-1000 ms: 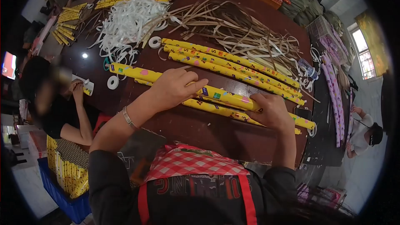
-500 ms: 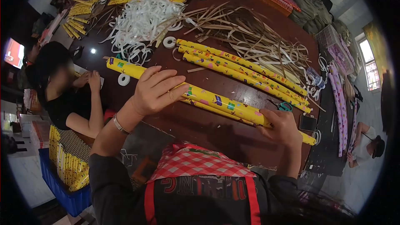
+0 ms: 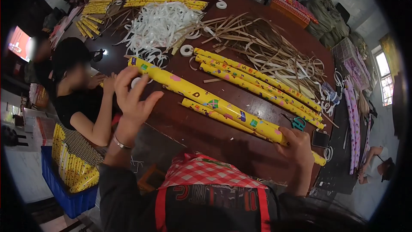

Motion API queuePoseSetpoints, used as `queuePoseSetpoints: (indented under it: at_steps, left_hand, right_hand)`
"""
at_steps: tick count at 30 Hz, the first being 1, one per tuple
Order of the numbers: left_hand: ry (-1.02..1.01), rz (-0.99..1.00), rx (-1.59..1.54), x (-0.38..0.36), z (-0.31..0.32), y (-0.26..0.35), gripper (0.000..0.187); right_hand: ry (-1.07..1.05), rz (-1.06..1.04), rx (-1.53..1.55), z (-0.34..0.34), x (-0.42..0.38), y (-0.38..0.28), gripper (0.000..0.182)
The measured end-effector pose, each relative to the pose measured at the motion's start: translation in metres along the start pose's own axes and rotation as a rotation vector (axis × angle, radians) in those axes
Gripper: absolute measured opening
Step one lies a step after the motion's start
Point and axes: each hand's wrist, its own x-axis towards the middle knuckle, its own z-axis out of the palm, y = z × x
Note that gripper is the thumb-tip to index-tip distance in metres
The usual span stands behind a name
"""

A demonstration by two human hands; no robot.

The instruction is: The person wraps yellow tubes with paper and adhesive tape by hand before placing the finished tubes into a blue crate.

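A large yellow roll of patterned wrapping sheet (image 3: 201,96) lies slantwise in front of me, above the table. My right hand (image 3: 298,146) is wrapped round it near its right end. My left hand (image 3: 136,94) is raised by the left end, fingers spread and the palm holding nothing; its fingertips overlap the roll in this view. Below the large roll, a thinner yellow roll (image 3: 216,118) runs along the table, partly covered by it. Several more yellow rolls (image 3: 257,83) lie side by side just beyond.
White strips (image 3: 163,25) and brown strips (image 3: 257,38) are heaped at the back. Teal-handled scissors (image 3: 298,123) and a phone (image 3: 320,138) lie at the right, a white tape roll (image 3: 186,50) mid-table. A co-worker (image 3: 75,103) sits left, by a blue crate (image 3: 71,204) of rolls.
My left hand has come off the middle of the large roll and moved left, its fingers spreading. The right hand keeps its grip at the right end. The camera view has shifted slightly.
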Motion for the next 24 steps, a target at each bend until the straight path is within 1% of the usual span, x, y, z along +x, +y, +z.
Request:
queuePoseSetpoints:
  at_steps: [1, 2, 4, 5, 7, 8, 9, 11, 12, 13, 15, 16, 18, 19, 21, 22, 24]
  left_hand:
    - [0.137, -0.238, -0.089, -0.016, 0.009, 0.006, 0.056]
    - [0.242, -0.501, -0.405, -0.034, 0.023, 0.006, 0.059]
    - [0.451, -1.171, -0.97, -0.052, 0.048, 0.021, 0.06]
    - [0.349, -1.349, -1.201, -0.051, 0.05, 0.025, 0.06]
    - [0.324, -1.42, -1.472, -0.045, 0.059, 0.034, 0.057]
    - [0.375, -1.343, -1.51, -0.039, 0.063, 0.039, 0.051]
    - [0.39, -1.346, -1.506, -0.04, 0.066, 0.037, 0.051]
    - [0.278, -1.312, -1.414, -0.041, 0.072, 0.032, 0.041]
    - [0.357, -1.351, -1.551, -0.041, 0.073, 0.036, 0.036]
    - [0.362, -1.352, -1.553, -0.042, 0.074, 0.041, 0.036]
    - [0.259, -1.344, -1.601, -0.046, 0.074, 0.049, 0.038]
    - [0.261, -1.343, -1.603, -0.047, 0.073, 0.049, 0.038]
    - [0.18, -1.327, -1.623, -0.049, 0.07, 0.049, 0.045]
    - [0.179, -1.327, -1.623, -0.05, 0.069, 0.049, 0.045]
    - [0.135, -1.236, -1.603, -0.052, 0.067, 0.051, 0.058]
    - [0.136, -1.235, -1.602, -0.052, 0.066, 0.052, 0.058]
    - [0.12, -1.189, -1.577, -0.053, 0.064, 0.054, 0.068]
  right_hand:
    - [0.029, 0.008, 0.008, 0.005, 0.0, -0.002, 0.039]
    - [0.058, 0.017, 0.018, 0.011, 0.0, -0.004, 0.039]
    - [0.026, 0.009, 0.026, 0.023, 0.002, -0.006, 0.04]
    - [0.017, 0.019, 0.017, 0.029, 0.003, -0.01, 0.039]
    - [0.0, 0.015, 0.003, 0.041, 0.006, -0.015, 0.038]
    - [-0.005, 0.007, -0.022, 0.049, 0.007, -0.017, 0.037]
    - [-0.01, -0.001, -0.047, 0.054, 0.009, -0.019, 0.037]
    - [-0.005, -0.013, -0.025, 0.059, 0.017, -0.027, 0.037]
    - [0.019, -0.02, -0.012, 0.063, 0.019, -0.029, 0.037]
    - [0.043, -0.022, -0.001, 0.065, 0.02, -0.031, 0.037]
    - [0.047, -0.014, 0.001, 0.065, 0.023, -0.034, 0.037]
    - [0.053, -0.006, 0.006, 0.065, 0.024, -0.034, 0.037]
    - [0.058, -0.007, 0.017, 0.065, 0.023, -0.034, 0.036]
    - [0.063, -0.007, 0.03, 0.064, 0.022, -0.033, 0.036]
    - [0.05, -0.007, 0.028, 0.064, 0.021, -0.031, 0.035]
    - [0.037, -0.008, 0.026, 0.064, 0.02, -0.03, 0.034]
    - [0.023, -0.004, 0.042, 0.063, 0.019, -0.031, 0.034]
